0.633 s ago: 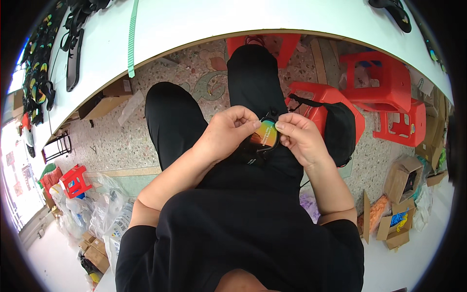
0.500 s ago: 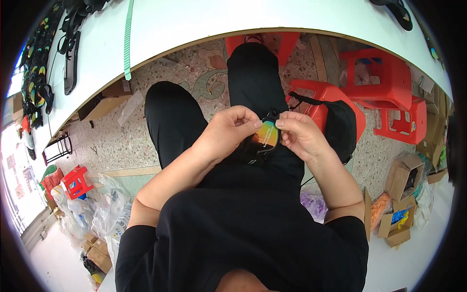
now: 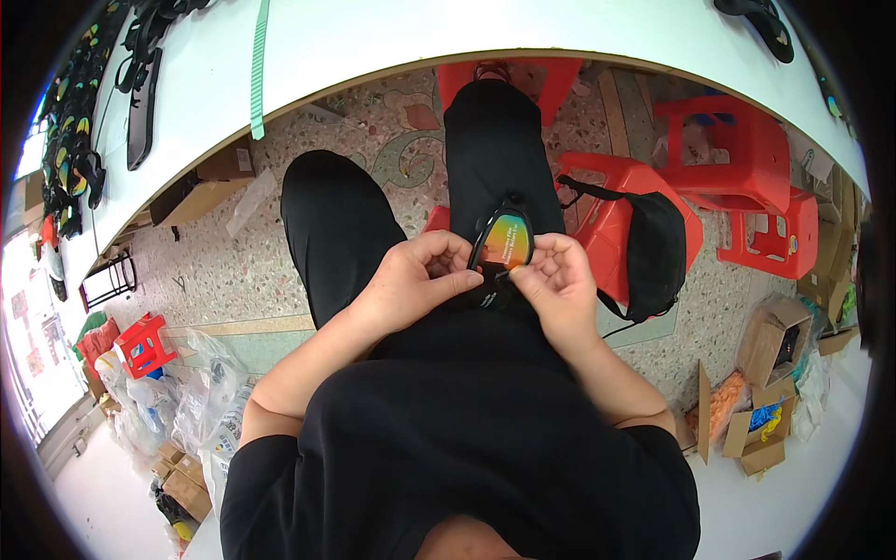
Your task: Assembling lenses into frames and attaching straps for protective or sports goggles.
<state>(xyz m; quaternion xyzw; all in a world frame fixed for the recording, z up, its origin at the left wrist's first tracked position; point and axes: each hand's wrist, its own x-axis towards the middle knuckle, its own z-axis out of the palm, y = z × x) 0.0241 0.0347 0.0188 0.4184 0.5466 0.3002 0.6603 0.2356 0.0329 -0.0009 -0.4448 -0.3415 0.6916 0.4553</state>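
Above my lap I hold a pair of goggles (image 3: pixel 507 240) with a black frame and a mirrored lens running from green to orange, with small white print on it. The lens stands lengthwise, its top end pointing away from me. My left hand (image 3: pixel 411 280) pinches the lower left edge of the frame between thumb and fingers. On the opposite side, my right hand (image 3: pixel 565 285) grips the lower right edge, thumb near the bottom and fingers curled. The lower part of the goggles blends into my black clothing and is hard to make out.
A white table (image 3: pixel 373 37) curves ahead, with piled mirrored goggles (image 3: pixel 75 154), a dark flat phone-like object (image 3: pixel 142 117) and a green strip (image 3: pixel 259 75). Red stools (image 3: pixel 723 154) stand right, one with a black bag (image 3: pixel 655 252). Open cartons (image 3: pixel 761 429) and plastic bags (image 3: pixel 205 373) lie around.
Both hands have shifted from the upper part of the frame down to its lower edges. The goggles now stand more upright and show more of the lens.
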